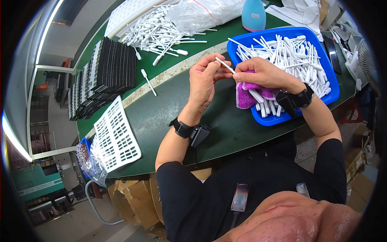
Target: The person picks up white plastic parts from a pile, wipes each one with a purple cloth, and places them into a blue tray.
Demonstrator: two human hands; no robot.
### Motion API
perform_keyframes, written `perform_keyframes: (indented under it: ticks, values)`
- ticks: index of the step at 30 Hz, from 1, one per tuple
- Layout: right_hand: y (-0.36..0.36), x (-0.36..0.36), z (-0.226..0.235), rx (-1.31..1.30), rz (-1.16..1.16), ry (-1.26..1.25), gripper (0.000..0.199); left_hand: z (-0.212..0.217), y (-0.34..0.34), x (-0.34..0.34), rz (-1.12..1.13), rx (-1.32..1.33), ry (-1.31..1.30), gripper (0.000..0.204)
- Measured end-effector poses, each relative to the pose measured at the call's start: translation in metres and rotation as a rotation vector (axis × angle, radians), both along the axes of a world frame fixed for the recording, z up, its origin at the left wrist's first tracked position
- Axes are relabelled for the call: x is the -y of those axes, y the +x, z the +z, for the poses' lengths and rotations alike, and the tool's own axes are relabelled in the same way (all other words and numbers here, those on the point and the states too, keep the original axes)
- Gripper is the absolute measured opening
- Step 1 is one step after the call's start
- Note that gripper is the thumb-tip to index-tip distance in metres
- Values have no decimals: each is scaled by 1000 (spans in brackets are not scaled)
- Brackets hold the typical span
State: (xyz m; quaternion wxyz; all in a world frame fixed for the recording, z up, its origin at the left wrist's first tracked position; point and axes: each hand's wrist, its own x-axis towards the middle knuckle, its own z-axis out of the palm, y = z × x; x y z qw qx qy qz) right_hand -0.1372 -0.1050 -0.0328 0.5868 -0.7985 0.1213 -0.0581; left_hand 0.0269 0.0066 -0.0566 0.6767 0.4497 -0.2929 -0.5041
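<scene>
A slim white plastic stick (225, 65) spans the gap between my two hands, over the table's near side. My left hand (203, 80) is closed, its thumb and fingers pinching around the stick's far end. My right hand (264, 74) grips the other end through a fuzzy purple cloth (248, 97), so that end is hidden. Beneath the right hand and cloth is a blue tray (334, 90) heaped with white sticks (300, 60) that widen into a flat oval at one end. One similar loose stick (149, 82) lies on the table left of my left hand.
Stacked black slotted trays (109, 68) stand at the left, by a white perforated panel (117, 135). More white sticks (155, 34) are piled at the back beside a clear plastic bag (201, 16). A blue bottle (253, 16) stands behind the tray. Cardboard boxes (135, 201) sit below the table.
</scene>
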Motion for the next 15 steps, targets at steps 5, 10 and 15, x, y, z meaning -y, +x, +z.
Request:
perform_keyframes:
  ticks: [5,10,15]
  values:
    - [0,0,2,-22,17,-22,33,-1,-1,0,11,-42,11,17]
    - [0,-1,0,-24,34,-49,33,-3,1,1,-5,-78,55,16]
    - [-1,-1,2,-5,21,-52,33,0,4,2,-45,-94,59,17]
